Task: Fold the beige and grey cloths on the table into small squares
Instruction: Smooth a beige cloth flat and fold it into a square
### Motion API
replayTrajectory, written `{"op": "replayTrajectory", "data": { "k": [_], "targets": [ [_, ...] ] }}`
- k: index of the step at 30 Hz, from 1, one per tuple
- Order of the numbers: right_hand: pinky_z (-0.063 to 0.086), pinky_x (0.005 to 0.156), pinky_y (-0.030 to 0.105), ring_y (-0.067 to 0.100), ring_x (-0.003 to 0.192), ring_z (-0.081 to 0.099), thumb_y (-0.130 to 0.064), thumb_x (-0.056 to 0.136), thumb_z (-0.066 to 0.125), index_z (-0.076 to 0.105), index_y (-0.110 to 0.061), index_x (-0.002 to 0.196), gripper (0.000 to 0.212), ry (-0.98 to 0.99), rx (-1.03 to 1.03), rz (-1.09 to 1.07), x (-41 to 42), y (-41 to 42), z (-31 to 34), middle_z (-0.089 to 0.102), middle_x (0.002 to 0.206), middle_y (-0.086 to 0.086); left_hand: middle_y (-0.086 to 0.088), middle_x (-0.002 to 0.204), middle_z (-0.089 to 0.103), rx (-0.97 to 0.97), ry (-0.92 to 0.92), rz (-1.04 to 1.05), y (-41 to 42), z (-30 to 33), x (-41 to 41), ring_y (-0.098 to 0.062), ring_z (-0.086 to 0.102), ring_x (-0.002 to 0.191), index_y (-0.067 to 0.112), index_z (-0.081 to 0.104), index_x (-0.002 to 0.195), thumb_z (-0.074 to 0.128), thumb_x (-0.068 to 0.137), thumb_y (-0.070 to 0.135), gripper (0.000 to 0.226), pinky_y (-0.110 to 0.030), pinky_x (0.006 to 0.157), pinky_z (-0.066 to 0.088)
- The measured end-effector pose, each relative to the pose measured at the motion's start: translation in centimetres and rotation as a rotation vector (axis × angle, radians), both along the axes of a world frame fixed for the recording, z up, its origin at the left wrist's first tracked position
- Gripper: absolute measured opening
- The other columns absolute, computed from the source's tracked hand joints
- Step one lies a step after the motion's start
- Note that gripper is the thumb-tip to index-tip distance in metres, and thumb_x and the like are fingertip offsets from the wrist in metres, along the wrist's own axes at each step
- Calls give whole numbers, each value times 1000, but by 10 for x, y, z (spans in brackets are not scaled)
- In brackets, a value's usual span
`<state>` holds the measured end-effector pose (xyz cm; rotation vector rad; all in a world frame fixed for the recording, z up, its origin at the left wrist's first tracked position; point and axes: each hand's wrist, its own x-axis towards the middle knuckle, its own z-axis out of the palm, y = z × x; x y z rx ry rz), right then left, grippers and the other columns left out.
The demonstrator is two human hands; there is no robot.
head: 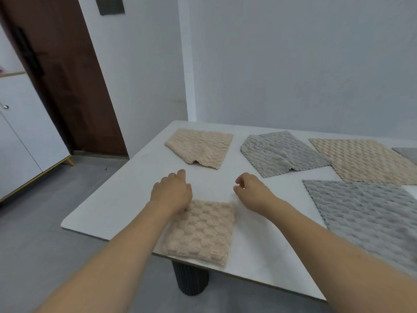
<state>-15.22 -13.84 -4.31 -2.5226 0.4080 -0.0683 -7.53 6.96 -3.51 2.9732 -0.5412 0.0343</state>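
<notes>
A folded beige cloth [202, 231] lies as a small square near the front edge of the white table [112, 206]. My left hand [172, 190] hovers just beyond its far left corner, fingers loosely curled, holding nothing. My right hand [251, 189] hangs over bare table past the cloth's far right corner, fingers loosely curled and empty. Farther back lie a folded beige cloth [200, 147] and a folded grey cloth [279, 153]. An unfolded beige cloth [365, 161] and an unfolded grey cloth [370, 213] lie flat at the right.
Another grey cloth [407, 153] peeks in at the right edge. The table stands on a dark ribbed pedestal [190, 281]. A brown door [61, 71] and a white cabinet [24, 136] stand left of the table; a white wall runs behind it.
</notes>
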Motion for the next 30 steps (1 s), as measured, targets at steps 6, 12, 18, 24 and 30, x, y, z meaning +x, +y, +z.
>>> {"op": "replayTrajectory", "data": {
  "k": [6,12,18,24,30],
  "targets": [
    [40,97,32,20,112,51,-24,96,46,49,-17,127,32,-66,-63,111,57,-15,0,51,125,1,-8,127,50,88,17,-61,-8,-1,78,-27,50,112,16,42,136,40,96,23,41,-35,80,42],
    [35,102,34,23,122,45,-33,94,48,48,-20,130,38,-93,-192,196,146,-13,-21,49,132,1,0,135,46,7,-11,-181,-25,-25,159,-22,44,124,22,47,134,46,93,43,46,-39,95,44],
    [29,97,31,15,110,40,-44,94,46,53,-25,110,25,-274,-301,241,181,-26,-60,47,116,-10,-2,97,60,0,-335,-383,-43,-57,203,-26,56,88,15,64,97,25,82,43,50,-36,64,48],
    [40,74,38,27,84,51,-24,98,35,55,-12,91,23,-426,-330,233,193,-30,-55,59,90,4,-2,99,59,-58,-372,-182,-49,-48,216,-28,53,92,17,62,95,50,85,20,16,-37,76,35],
    [38,62,26,9,72,50,-23,100,42,55,-18,96,14,-595,281,-56,195,-34,27,56,81,-8,-9,100,55,-295,-460,54,-36,17,214,-31,52,88,10,65,93,45,86,8,22,-34,71,28]
  ]
}}
